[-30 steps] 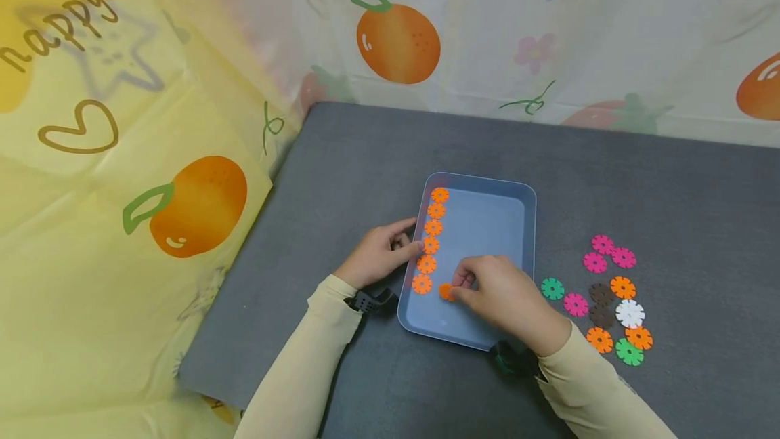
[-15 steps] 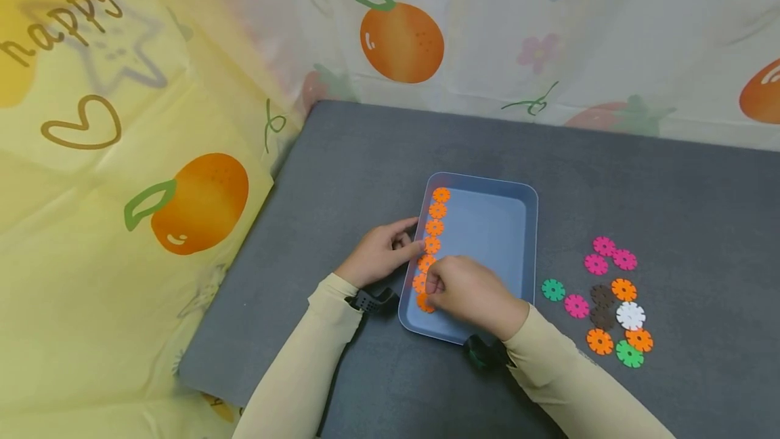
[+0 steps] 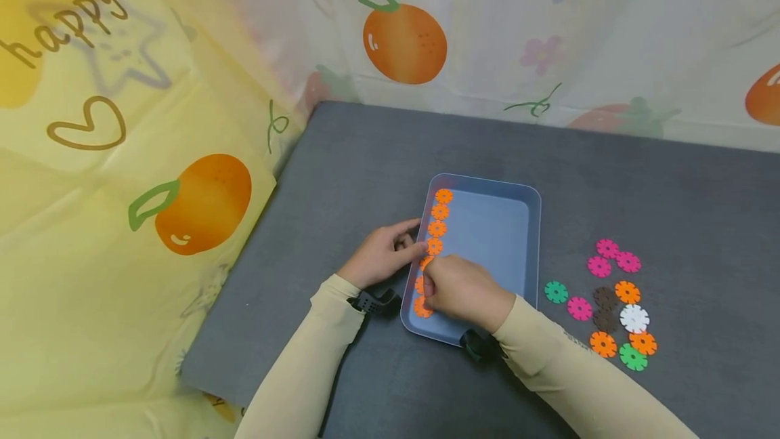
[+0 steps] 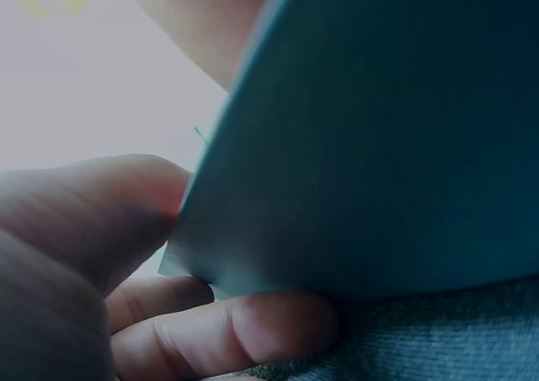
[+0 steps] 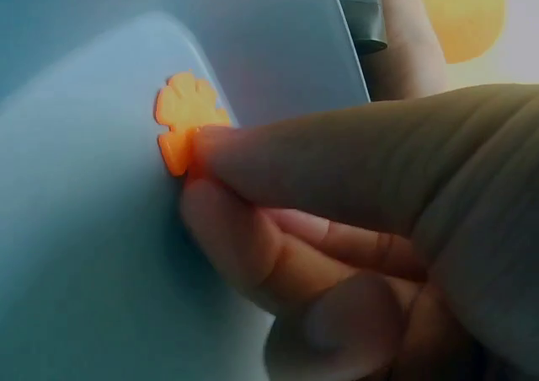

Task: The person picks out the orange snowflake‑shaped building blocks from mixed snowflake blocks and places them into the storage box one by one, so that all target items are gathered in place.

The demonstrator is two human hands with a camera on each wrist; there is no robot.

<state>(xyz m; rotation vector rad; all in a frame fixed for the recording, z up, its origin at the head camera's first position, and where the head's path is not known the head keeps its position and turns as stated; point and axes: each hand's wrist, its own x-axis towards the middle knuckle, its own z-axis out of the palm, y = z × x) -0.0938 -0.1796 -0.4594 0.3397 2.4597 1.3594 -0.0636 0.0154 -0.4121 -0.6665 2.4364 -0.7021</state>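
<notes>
In the head view a shallow blue-grey tray (image 3: 490, 229) lies on the dark table. Orange notched plastic discs (image 3: 437, 229) form a column along its left wall. My left hand (image 3: 380, 256) grips that wall, thumb over the rim; the left wrist view shows fingers under the tray's edge. Over the tray's near left part, my right hand (image 3: 468, 293) pinches the nearest orange notched disc (image 5: 181, 107) between thumb and forefinger, low over the tray floor beside the wall. From above, the right hand partly covers the lower discs of the column.
To the right of the tray lie loose notched discs: several pink ones (image 3: 599, 267), greens (image 3: 556, 292), browns (image 3: 606, 320), oranges (image 3: 603, 344) and a white one (image 3: 634, 318). A printed curtain (image 3: 487, 39) borders the table at the back and left.
My right hand has moved left across the tray with the orange disc, bringing it to the near end of the column. The left hand stays at the tray's left wall.
</notes>
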